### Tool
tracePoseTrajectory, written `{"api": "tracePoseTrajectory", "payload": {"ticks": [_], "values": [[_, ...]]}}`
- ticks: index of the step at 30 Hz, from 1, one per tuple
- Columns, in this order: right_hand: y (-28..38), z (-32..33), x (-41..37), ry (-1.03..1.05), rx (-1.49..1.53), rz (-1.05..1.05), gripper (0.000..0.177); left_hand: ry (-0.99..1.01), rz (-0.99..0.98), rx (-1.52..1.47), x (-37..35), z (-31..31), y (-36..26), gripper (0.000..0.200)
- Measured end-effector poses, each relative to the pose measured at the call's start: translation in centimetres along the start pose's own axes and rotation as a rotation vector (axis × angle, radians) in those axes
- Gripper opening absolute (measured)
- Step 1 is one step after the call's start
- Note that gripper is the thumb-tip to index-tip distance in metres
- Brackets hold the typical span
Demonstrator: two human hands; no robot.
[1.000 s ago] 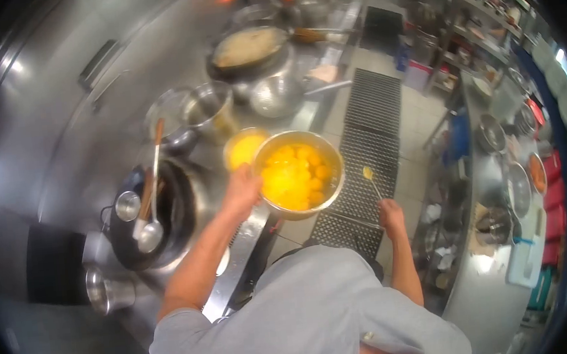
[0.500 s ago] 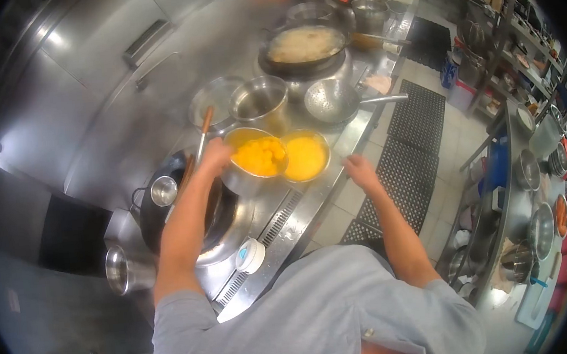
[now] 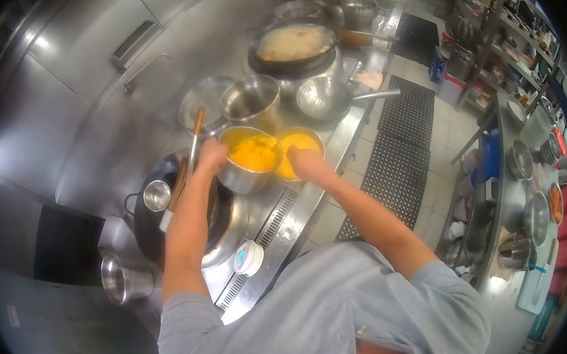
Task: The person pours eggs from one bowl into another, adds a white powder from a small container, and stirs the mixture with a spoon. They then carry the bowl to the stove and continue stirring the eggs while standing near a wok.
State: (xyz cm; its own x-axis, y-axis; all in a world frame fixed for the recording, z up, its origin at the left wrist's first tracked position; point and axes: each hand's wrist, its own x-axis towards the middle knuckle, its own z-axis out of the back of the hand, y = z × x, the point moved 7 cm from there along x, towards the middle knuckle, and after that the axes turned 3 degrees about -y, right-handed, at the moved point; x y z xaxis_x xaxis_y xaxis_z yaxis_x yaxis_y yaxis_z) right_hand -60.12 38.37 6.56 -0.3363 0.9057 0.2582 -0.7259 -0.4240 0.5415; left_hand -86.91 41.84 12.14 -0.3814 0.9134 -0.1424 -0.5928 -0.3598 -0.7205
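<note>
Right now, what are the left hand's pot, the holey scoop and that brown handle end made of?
The pot looks like smooth metal, maybe stainless steel: grey and softly shiny. The holey scoop seems metal too, with a silvery gleam. The brown handle end could be smooth wood, by its warm colour, or plastic.

Right hand (image 3: 309,164) blurred, its grip unclear; black wok (image 3: 149,234) partly hidden behind the left forearm (image 3: 190,229).

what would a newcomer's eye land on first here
Probably the bright yellow mixture in the metal pot gripped by the left hand. Right beside it, a bowl of yellow liquid sits partly hidden by the right hand. Farther along the counter, a dark wok holds something pale.
</note>
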Motion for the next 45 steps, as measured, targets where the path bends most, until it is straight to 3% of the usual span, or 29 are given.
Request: {"api": "tracePoseTrajectory", "payload": {"ticks": [7, 13, 16, 19, 22, 25, 28, 31, 34, 37, 39, 41, 43, 45], "values": [[-2.0, -1.8, -0.8, -0.024, 0.016, -0.21, 0.024, -0.044, -0.095, 0.089, 0.6, -0.4, 0.8, 0.03], [0.3, -3.9, -1.3, 0.051, -0.002, -0.111, 0.026, -0.016, -0.064, 0.148, -0.1, -0.1, -0.2, 0.028], [-1.7, -2.3, -2.4, -0.042, 0.087, -0.292, 0.027, -0.033, -0.042, 0.107, -0.1, 0.2, 0.1, 0.03], [-1.6, 0.0, -3.4, -0.081, 0.127, -0.335, 0.028, -0.07, -0.121, 0.041, 1.8, -0.3, 1.5, 0.02], [-3.0, 0.3, -3.8, -0.175, 0.208, -0.394, 0.031, -0.045, -0.05, 0.023, 0.2, 0.4, 0.5, 0.034], [-6.9, -1.5, -3.9, -0.232, 0.228, -0.435, 0.032, -0.096, -0.052, -0.107, -1.4, 1.2, 0.2, 0.023], [-9.6, -1.7, -4.6, -0.263, 0.361, -0.471, 0.034, -0.029, -0.031, -0.421, -1.5, 1.3, 1.9, 0.012], [-8.4, 0.3, -5.0, -0.311, 0.46, -0.434, 0.032, -0.088, -0.029, -0.579, -4.3, 2.0, 1.2, 0.007], [-4.7, 0.5, -4.2, -0.128, 0.865, -0.684, 0.029, -0.133, -0.023, -0.705, -5.1, 1.1, 2.5, 0.007], [-2.2, 0.0, -1.5, -0.013, 1.112, -0.795, 0.028, -0.207, -0.055, -0.728, -5.5, 0.1, 2.6, 0.011], [-1.9, 2.0, 2.2, -0.168, 0.931, -0.362, 0.028, -0.222, -0.055, -0.743, -6.0, -0.5, 3.1, 0.011], [-1.8, 3.4, 3.1, -0.27, 0.909, -0.232, 0.027, -0.205, -0.042, -0.779, -6.5, -1.2, 3.6, 0.012], [0.1, 8.7, 1.9, -0.351, 1.059, -0.398, 0.026, -0.202, -0.043, -0.777, -7.4, -1.4, 3.6, 0.012], [-4.9, 4.1, 1.7, -0.164, 0.816, -0.457, 0.026, -0.174, -0.059, -0.796, -8.4, -2.0, 2.9, 0.009]]}}
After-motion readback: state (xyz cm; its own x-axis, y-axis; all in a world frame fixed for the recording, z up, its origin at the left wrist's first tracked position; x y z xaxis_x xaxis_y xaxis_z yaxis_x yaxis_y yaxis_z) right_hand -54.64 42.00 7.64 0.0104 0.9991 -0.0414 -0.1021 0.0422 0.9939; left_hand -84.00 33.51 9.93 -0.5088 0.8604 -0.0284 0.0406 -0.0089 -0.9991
